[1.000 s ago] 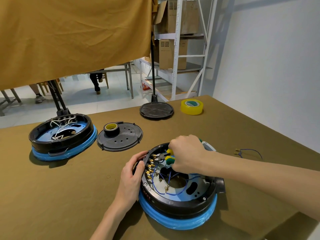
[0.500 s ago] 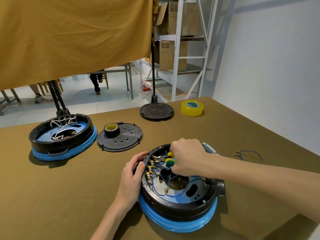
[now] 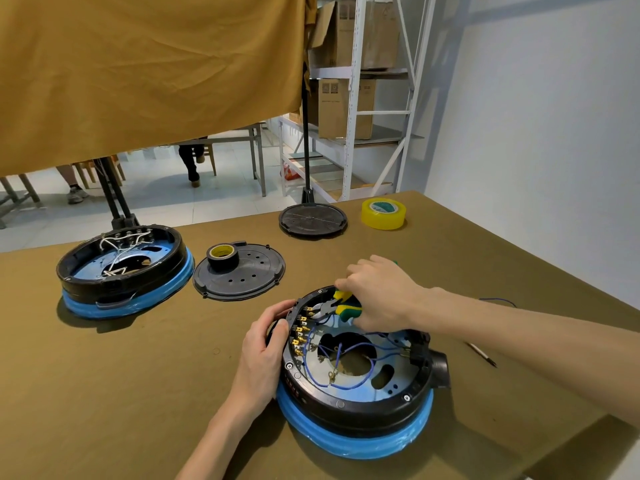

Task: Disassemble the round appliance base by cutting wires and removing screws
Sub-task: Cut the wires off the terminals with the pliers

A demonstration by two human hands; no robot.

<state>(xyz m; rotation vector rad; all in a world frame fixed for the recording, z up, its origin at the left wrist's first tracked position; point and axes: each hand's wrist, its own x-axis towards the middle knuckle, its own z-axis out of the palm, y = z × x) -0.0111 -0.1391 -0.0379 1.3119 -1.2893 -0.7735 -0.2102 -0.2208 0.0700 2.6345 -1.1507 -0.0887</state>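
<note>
Since earlier frame, cutters (image 3: 333, 307) shifted slightly. My right hand (image 3: 381, 293) grips their handles; left hand (image 3: 265, 348) clasps rigid base (image 3: 356, 403) rim, lower centre. Blue wires (image 3: 346, 348) limp.

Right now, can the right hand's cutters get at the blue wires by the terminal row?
Probably yes. The right hand holds the cutters with their tips already at the brass terminals inside the open base. No cover sits over the blue wires, and the left hand grips the rim outside.

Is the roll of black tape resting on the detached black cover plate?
Yes, the black tape roll sits on the far-left part of the black cover plate.
</note>
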